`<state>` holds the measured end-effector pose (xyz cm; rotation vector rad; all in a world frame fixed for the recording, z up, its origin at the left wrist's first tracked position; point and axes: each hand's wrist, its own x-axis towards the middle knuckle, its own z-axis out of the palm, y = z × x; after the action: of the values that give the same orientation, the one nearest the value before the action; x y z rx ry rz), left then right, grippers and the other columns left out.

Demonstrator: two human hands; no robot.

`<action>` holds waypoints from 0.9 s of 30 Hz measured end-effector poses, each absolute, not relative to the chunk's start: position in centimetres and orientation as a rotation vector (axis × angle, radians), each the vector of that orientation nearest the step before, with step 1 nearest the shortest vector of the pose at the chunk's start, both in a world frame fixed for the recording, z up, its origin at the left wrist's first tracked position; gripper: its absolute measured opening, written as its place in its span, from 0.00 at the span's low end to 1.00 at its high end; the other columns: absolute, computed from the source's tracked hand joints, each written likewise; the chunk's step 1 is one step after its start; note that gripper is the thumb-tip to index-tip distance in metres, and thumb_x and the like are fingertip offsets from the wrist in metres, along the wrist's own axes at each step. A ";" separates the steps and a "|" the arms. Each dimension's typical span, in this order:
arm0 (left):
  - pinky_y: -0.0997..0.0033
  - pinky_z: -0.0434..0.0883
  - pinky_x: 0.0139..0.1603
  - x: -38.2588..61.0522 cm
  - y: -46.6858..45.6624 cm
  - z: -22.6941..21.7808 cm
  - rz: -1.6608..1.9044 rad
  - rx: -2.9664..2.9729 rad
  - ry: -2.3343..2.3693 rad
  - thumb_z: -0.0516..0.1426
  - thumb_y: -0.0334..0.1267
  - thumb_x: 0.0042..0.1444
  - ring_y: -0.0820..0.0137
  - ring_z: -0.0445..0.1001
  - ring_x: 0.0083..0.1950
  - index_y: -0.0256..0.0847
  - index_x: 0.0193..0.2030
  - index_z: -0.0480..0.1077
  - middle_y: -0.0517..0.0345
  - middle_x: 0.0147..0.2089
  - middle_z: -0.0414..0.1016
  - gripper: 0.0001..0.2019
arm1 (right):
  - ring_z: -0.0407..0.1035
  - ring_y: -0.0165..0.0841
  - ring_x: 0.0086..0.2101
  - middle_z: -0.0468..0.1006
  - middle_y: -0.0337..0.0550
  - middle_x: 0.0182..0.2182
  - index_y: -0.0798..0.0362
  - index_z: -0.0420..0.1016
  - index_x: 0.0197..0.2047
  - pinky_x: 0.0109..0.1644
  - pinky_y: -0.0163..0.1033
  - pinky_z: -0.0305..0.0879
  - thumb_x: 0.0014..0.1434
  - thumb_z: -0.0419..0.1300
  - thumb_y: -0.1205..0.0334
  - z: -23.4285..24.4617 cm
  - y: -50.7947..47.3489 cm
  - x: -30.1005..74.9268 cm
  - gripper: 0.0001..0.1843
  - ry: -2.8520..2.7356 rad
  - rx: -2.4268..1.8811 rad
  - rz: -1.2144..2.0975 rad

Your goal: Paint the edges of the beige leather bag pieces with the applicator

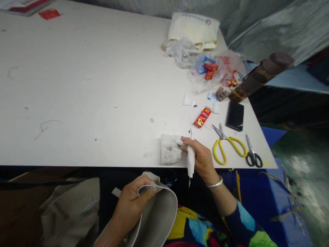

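Head view: nearest me, my left grip (136, 195) is clasping the edge of a pale, flexible piece (164, 212), thumb on top; that piece is hanging open in a curve over my lap, below the worktop (77, 85) edge. Pale folded material (72, 209) is lying off to the left, lower than the worktop. Beyond, a bracelet (217, 182) is circling my right wrist, and my right grip (202, 156) is closing on a white-wrapped tool (191, 161), which is standing across my fingers with a thin metal tip showing at either end. My fingertips are resting right at a crumpled white pad (169, 151) on the near edge of the worktop; I cannot tell whether they are pressing on it.

To the right, yellow-handled scissors (223, 137) are lying with their blades parted, and black-handled scissors (253, 157) are sitting just beside them. Further off, a red box (202, 117) is lying aslant, and a black phone (235, 116) is resting near the right edge. Behind the phone a dark bottle (259, 77) is standing. Farther still, a clear plastic bag (196, 80) is holding small red packets, and a cream bag (192, 29) is lying at the far edge.
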<state>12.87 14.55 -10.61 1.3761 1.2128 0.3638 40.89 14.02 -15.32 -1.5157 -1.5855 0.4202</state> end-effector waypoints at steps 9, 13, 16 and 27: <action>0.68 0.70 0.40 13.2 14.6 -10.1 0.375 1.408 1.228 0.62 0.46 0.58 0.65 0.74 0.34 0.41 0.29 0.78 0.56 0.31 0.78 0.12 | 0.79 0.42 0.54 0.83 0.49 0.56 0.45 0.73 0.63 0.59 0.50 0.77 0.73 0.63 0.58 -13.6 13.2 40.3 0.17 -1.501 -1.478 0.255; 0.67 0.70 0.40 13.2 14.6 -10.2 0.371 1.388 1.222 0.62 0.46 0.58 0.64 0.75 0.35 0.41 0.30 0.78 0.55 0.32 0.79 0.12 | 0.79 0.42 0.43 0.84 0.48 0.46 0.46 0.75 0.63 0.47 0.49 0.78 0.75 0.58 0.49 -11.9 11.5 39.2 0.19 -1.424 -1.419 0.251; 0.67 0.71 0.40 13.2 14.4 -10.3 0.386 1.376 1.227 0.62 0.45 0.57 0.63 0.76 0.36 0.41 0.30 0.78 0.55 0.32 0.80 0.11 | 0.78 0.41 0.42 0.83 0.48 0.44 0.47 0.78 0.57 0.44 0.46 0.77 0.75 0.58 0.55 -10.8 10.3 38.1 0.13 -1.425 -1.440 0.300; 0.64 0.73 0.45 13.4 14.0 -9.9 0.361 1.356 1.234 0.62 0.44 0.57 0.63 0.77 0.37 0.41 0.32 0.80 0.55 0.34 0.81 0.10 | 0.76 0.30 0.28 0.82 0.35 0.30 0.49 0.79 0.41 0.35 0.34 0.73 0.69 0.67 0.61 -10.3 9.5 36.8 0.03 -1.340 -1.542 0.400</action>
<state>13.37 13.98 -9.93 1.3558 1.2339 0.3605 36.83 9.53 -10.26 -1.5421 -1.3398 0.3998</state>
